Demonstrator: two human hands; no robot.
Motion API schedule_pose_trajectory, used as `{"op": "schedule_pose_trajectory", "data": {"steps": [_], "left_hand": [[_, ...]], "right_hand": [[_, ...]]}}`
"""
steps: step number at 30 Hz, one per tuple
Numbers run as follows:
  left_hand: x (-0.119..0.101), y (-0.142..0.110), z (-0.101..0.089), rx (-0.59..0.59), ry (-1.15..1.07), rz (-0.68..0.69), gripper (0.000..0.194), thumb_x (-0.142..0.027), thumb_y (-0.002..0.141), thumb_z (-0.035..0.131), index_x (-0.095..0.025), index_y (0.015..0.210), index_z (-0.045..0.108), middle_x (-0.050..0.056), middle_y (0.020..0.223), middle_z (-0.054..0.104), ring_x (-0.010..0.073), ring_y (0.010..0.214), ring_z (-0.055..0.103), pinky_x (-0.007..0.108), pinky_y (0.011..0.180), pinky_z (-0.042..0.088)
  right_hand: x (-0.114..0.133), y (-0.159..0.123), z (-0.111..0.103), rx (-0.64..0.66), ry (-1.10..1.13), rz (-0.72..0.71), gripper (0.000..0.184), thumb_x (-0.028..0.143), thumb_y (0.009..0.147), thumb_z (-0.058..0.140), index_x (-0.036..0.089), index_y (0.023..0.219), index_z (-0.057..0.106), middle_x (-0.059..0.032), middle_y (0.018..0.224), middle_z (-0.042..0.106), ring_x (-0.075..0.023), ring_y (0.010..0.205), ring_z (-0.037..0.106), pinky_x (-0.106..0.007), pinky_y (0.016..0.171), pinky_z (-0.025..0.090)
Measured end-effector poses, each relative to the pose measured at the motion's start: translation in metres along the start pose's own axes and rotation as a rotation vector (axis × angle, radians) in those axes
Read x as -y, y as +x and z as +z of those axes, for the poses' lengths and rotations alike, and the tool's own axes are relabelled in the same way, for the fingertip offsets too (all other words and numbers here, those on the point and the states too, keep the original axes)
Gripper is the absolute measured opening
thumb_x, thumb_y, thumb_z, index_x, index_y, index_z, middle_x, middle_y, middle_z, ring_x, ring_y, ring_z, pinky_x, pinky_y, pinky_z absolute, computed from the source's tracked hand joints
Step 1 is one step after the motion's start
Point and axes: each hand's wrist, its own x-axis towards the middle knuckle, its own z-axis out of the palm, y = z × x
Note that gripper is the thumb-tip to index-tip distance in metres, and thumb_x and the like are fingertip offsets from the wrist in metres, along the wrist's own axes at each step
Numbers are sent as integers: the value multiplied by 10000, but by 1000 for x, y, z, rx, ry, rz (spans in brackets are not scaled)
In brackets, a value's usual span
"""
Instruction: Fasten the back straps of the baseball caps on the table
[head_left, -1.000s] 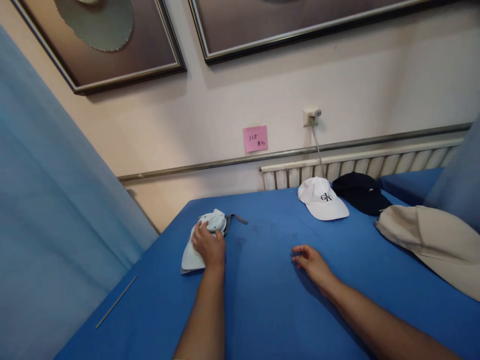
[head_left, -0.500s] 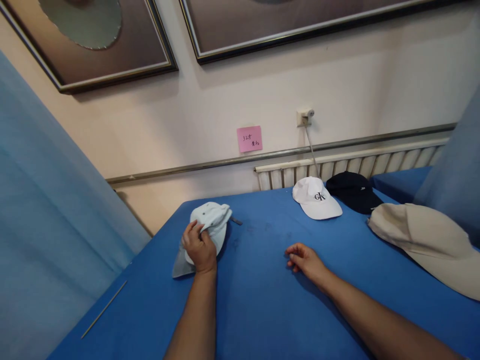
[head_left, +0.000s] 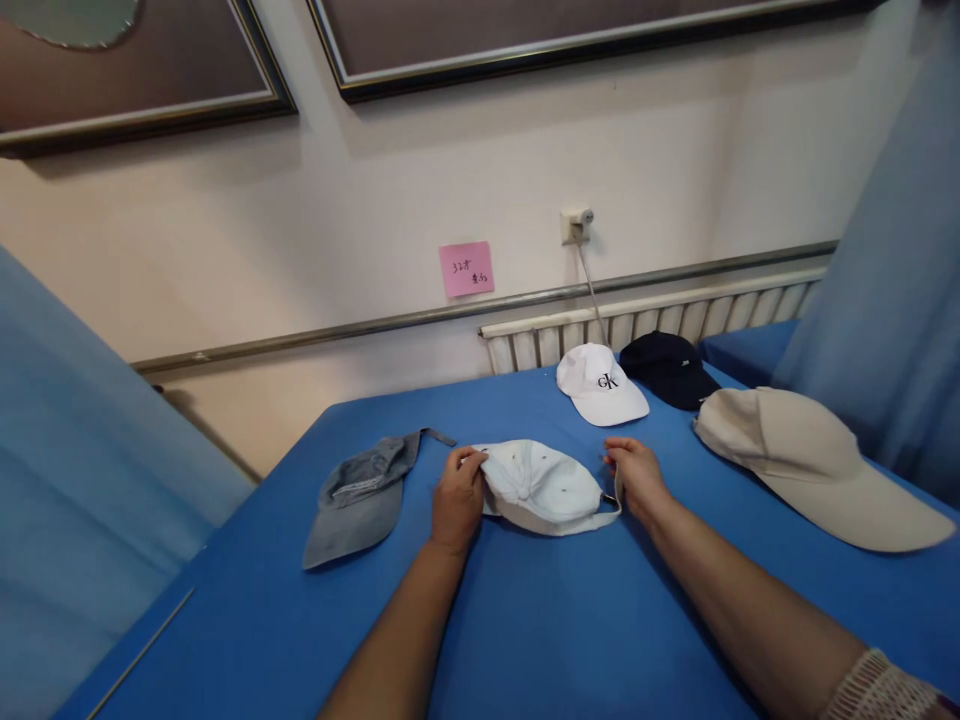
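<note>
A pale blue-white baseball cap [head_left: 536, 485] is between my hands, at the middle of the blue-covered table [head_left: 547, 630]. My left hand [head_left: 459, 495] pinches its left side, with the brim mostly hidden beneath the fingers. At the cap's other end, my right hand [head_left: 634, 475] has its fingers closed at the back strap, by the dark buckle. A grey cap [head_left: 360, 505] lies to the left, its loose strap trailing toward my left hand.
A white cap with black letters [head_left: 600, 388], a black cap [head_left: 667, 368] and a beige long-brimmed cap [head_left: 795, 450] sit at the right. A thin stick [head_left: 142, 650] lies near the left edge. Behind stand a radiator [head_left: 645, 320] and a wall socket [head_left: 576, 227]; blue curtains [head_left: 97, 480] hang at both sides.
My left hand has lifted the pale cap off the grey one and moved it right, uncovering the grey cap. My right hand has come to its strap end. The view has shifted slightly.
</note>
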Motion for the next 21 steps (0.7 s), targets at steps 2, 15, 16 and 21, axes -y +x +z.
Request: {"op": "schedule_pose_trajectory", "data": {"steps": [2,15,16,21], "left_hand": [[1,0,2,-19,-67,-64,237,-174,902,448,-189,985,669,87,1102,616,195,993,625,352,912,517],[14,21,35,-76,-438,-519,443,-244,893,468,-148,1324,430,152,1338,546,215,1184,572,376,998,457],[14,19,32,-90,-400,-563,418,-254,884,480,-138,1285,465,156,1300,571,225,1150,590,380,976,466],[8,10,3,-20,-284,-609,284,-328,906,398,-143,936,611,61,821,675,197,746,645,318,718,493]], "right_hand": [[0,-4,3,90,-70,-1,220,222,623,565,160,822,636,-38,703,664,-157,609,615,-242,522,443],[-13,-38,21,612,-357,-116,89,199,687,629,181,770,604,33,638,642,-100,486,569,-188,459,406],[-14,-37,20,607,-368,-138,101,209,691,635,183,785,610,25,671,654,-108,524,584,-196,488,424],[-18,-25,20,415,-451,-294,252,249,695,663,192,939,635,-45,961,698,-164,742,637,-275,684,498]]}}
